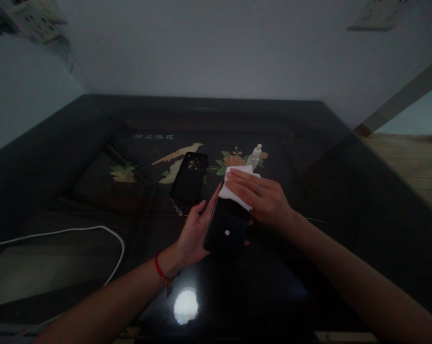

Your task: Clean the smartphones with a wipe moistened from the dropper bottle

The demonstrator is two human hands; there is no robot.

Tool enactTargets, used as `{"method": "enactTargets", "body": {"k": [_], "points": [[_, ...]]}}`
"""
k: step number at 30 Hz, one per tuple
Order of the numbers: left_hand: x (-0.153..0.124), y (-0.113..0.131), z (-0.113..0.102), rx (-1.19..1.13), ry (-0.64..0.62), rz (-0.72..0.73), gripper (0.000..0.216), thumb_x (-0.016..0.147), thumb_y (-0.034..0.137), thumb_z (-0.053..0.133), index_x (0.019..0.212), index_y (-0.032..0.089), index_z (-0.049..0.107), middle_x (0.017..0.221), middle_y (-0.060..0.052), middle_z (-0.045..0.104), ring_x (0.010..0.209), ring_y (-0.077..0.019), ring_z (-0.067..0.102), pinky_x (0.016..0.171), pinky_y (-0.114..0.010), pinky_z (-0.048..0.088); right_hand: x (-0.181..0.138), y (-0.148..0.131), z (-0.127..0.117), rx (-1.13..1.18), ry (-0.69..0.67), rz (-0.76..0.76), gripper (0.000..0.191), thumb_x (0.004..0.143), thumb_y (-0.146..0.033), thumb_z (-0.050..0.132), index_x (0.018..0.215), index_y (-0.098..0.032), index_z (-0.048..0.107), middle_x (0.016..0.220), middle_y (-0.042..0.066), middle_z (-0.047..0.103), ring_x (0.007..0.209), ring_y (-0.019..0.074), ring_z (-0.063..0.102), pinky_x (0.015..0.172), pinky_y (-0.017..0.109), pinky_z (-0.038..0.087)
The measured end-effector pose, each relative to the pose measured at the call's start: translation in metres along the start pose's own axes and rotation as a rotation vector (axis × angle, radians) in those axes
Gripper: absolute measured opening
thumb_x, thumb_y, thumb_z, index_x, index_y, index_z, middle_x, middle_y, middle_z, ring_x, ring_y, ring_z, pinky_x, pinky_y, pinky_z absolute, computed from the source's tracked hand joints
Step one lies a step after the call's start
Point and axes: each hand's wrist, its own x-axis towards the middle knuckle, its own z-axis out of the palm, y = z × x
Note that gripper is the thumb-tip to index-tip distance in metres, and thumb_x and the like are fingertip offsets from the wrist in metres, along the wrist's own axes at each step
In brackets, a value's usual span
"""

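A dark smartphone [228, 229] with a small round logo on its face rests in my left hand [196, 234], thumb along one edge and fingertips showing at the far edge. My right hand [262, 196] presses a folded white cloth [237, 188] onto the phone's upper end, its fingers laid over the cloth and covering that end. To the left of the phone lies a black phone case [190, 177], with camera cutouts at its top and a chain strap [177, 208] at its lower end. Just behind the cloth stands a small clear dropper bottle [254, 156] with a white top.
The dark glossy table [94, 119] carries printed flowers and a bird. A white cable [104, 228] curves across its left side. Behind it rises a wall [201, 48] with power sockets [377, 14] at the upper right and a socket strip [37, 24] at the upper left.
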Motion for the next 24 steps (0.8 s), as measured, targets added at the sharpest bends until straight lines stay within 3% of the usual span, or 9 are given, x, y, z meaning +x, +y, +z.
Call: {"method": "enactTargets", "body": {"k": [3,7,10,18,24], "points": [[0.0,0.0,0.001,-0.005,0.023,0.007,0.051,0.091,0.044,0.021,0.141,0.038,0.01,0.137,-0.005,0.042,0.114,-0.0341,0.048,0.092,-0.063,0.029,0.002,0.001,-0.001,0.033,-0.038,-0.011,0.03,0.087,-0.015,0.047,0.115,-0.017,0.058,0.12,0.009,0.059,0.119,0.0221,0.048,0.096,0.038,0.046],[0.0,-0.001,0.001,0.009,-0.044,-0.002,0.052,0.091,0.045,0.02,0.14,0.041,0.005,0.139,-0.006,0.039,0.116,-0.0367,0.047,0.093,-0.063,0.027,0.0,0.005,0.001,0.02,0.007,0.031,0.031,0.086,-0.013,0.049,0.116,-0.015,0.057,0.122,0.011,0.057,0.119,0.0222,0.047,0.1,0.038,0.042],[0.0,0.0,0.001,0.014,-0.05,0.005,0.051,0.091,0.044,0.019,0.14,0.041,0.004,0.137,-0.006,0.042,0.115,-0.036,0.048,0.093,-0.063,0.027,-0.002,0.007,0.0,0.002,-0.032,0.01,0.033,0.087,-0.011,0.046,0.119,-0.016,0.054,0.126,0.01,0.054,0.123,0.0218,0.043,0.1,0.04,0.042],[0.001,0.0,0.005,0.06,-0.007,0.005,0.05,0.091,0.045,0.02,0.139,0.043,0.01,0.133,-0.007,0.046,0.113,-0.0351,0.05,0.092,-0.063,0.026,-0.002,0.009,-0.018,-0.055,-0.124,-0.094,0.039,0.089,-0.009,0.042,0.128,-0.015,0.044,0.136,0.011,0.042,0.132,0.0221,0.027,0.105,0.044,0.036],[0.001,-0.001,0.002,0.05,-0.014,0.016,0.048,0.091,0.045,0.019,0.138,0.044,0.013,0.138,-0.007,0.04,0.116,-0.0382,0.047,0.093,-0.065,0.024,-0.002,0.009,-0.029,-0.086,-0.143,-0.102,0.043,0.089,-0.007,0.041,0.131,-0.014,0.039,0.139,0.011,0.038,0.133,0.0221,0.023,0.107,0.046,0.033]]}}
